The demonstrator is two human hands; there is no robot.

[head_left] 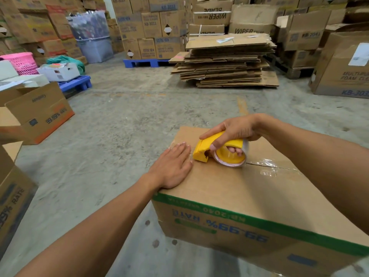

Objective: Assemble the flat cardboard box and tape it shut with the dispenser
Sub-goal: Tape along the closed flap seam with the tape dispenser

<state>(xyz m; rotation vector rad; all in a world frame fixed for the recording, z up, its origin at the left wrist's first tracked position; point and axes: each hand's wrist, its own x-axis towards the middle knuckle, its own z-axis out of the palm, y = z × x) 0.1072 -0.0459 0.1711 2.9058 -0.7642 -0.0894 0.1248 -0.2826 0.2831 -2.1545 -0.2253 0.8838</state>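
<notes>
Two bare arms and hands of one person, seen from the wearer's own head. The left forearm (103, 220) shows uncovered from the bottom edge of the view, left of the cardboard box (229, 188), up to the wrist at the box's near left corner. The left hand (173, 166), over that corner of the box top, is bare, with short, pale, neatly trimmed nails and faint creases at the wrist. The right forearm (319, 156), above the box's right half, is likewise uncovered. The right hand (233, 130), over the far part of the box top, is bare, with a short thumbnail showing.
</notes>
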